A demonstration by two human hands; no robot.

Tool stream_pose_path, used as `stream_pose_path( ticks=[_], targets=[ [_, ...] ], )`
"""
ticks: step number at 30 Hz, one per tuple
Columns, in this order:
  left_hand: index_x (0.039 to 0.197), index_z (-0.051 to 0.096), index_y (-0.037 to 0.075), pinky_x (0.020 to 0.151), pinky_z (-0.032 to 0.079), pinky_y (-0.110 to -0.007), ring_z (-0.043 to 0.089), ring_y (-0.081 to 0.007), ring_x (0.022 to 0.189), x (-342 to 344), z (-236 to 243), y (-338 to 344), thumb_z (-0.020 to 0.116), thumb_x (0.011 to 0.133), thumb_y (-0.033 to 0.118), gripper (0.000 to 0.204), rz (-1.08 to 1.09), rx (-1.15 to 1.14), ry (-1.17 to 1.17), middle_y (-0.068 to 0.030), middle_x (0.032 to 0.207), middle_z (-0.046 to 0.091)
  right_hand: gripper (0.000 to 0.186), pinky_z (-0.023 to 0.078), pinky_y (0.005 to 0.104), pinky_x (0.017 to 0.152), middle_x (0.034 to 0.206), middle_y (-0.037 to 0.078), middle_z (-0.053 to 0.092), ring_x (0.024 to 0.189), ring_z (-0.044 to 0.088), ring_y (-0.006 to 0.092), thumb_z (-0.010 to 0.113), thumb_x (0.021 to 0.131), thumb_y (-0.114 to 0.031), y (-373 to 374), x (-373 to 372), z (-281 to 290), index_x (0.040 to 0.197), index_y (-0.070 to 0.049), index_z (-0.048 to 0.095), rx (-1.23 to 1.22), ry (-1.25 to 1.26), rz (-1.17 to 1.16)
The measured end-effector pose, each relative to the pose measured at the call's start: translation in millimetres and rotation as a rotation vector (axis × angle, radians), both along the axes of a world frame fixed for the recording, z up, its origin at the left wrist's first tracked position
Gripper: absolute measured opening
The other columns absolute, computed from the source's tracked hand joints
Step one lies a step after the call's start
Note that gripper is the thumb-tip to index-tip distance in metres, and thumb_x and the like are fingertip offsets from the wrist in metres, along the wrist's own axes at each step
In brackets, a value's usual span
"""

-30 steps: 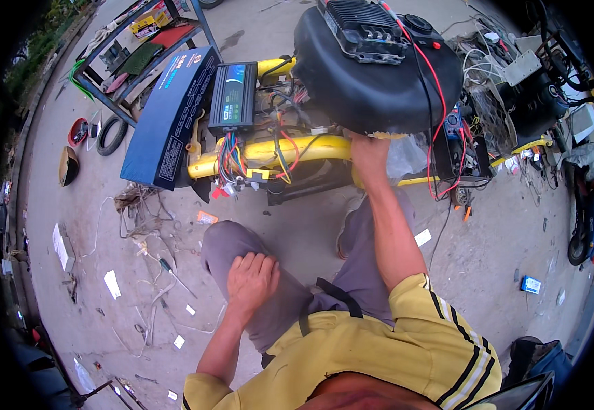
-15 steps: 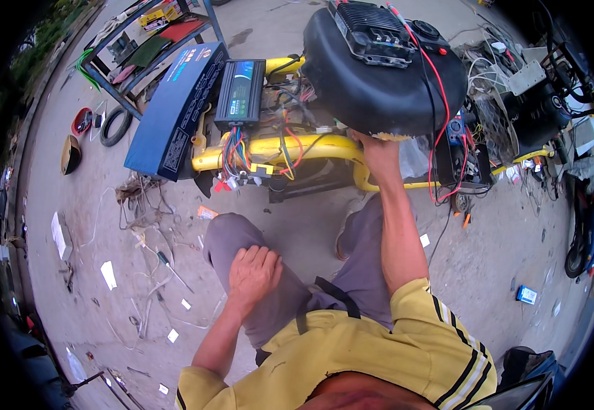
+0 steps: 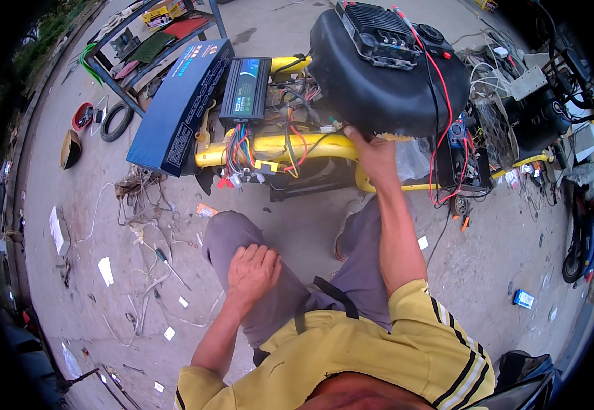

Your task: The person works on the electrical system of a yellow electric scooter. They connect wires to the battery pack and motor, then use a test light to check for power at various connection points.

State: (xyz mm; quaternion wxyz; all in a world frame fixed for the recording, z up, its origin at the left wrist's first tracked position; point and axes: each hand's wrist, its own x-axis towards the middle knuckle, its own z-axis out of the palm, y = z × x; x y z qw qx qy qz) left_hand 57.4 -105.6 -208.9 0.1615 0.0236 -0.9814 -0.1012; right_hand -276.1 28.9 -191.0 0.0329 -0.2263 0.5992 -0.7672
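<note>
My right hand (image 3: 377,158) reaches forward to the yellow tube frame (image 3: 276,145), by the near edge of a black moulded seat-shaped shell (image 3: 385,89). Its thumb points up and left beside the shell; the other fingers are hidden under the edge, so their grip cannot be made out. My left hand (image 3: 254,272) lies on my left knee, fingers laid over the trouser cloth, holding nothing. Left of the shell, a finned controller box (image 3: 246,92) sits on the frame, with a bundle of coloured wires and plugs (image 3: 242,154) hanging from it.
A long dark blue carton (image 3: 174,113) leans at the frame's left. A black finned unit (image 3: 379,37) tops the shell, with red and black test leads running to a blue multimeter (image 3: 457,133). A screwdriver (image 3: 172,268), wires and paper scraps litter the ground. A metal rack (image 3: 133,75) stands far left.
My right hand has shifted slightly, and its thumb now shows, stretched out beside the shell's edge. The left hand stays on the knee. The whole view has moved a little.
</note>
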Motion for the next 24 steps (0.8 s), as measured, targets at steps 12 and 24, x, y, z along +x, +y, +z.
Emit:
stream_pose_path(
  ticks=[12, 24],
  targets=[
    [0.088, 0.065, 0.011, 0.073, 0.044, -0.038, 0.060, -0.0210, 0.081, 0.1, 1.2, 0.8, 0.077, 0.087, 0.016, 0.012, 0.000, -0.017, 0.009, -0.0032, 0.080, 0.059, 0.030, 0.055, 0.0294, 0.091, 0.118, 0.006, 0.075, 0.103, 0.068, 0.0136, 0.081, 0.095, -0.005, -1.6, 1.8, 7.9, 0.122, 0.004, 0.072, 0.119, 0.024, -0.034],
    [0.086, 0.064, 0.011, 0.073, 0.045, -0.038, 0.060, -0.0218, 0.081, -0.5, 0.8, 1.6, 0.076, 0.087, 0.015, 0.013, -0.001, -0.017, 0.003, -0.0038, 0.080, 0.059, 0.014, 0.049, 0.0310, 0.071, 0.084, 0.004, 0.071, 0.077, 0.062, 0.0125, 0.072, 0.099, -0.014, 0.4, -7.2, 6.6, 0.099, 0.000, 0.071, 0.288, 0.151, -0.175]
  ],
)
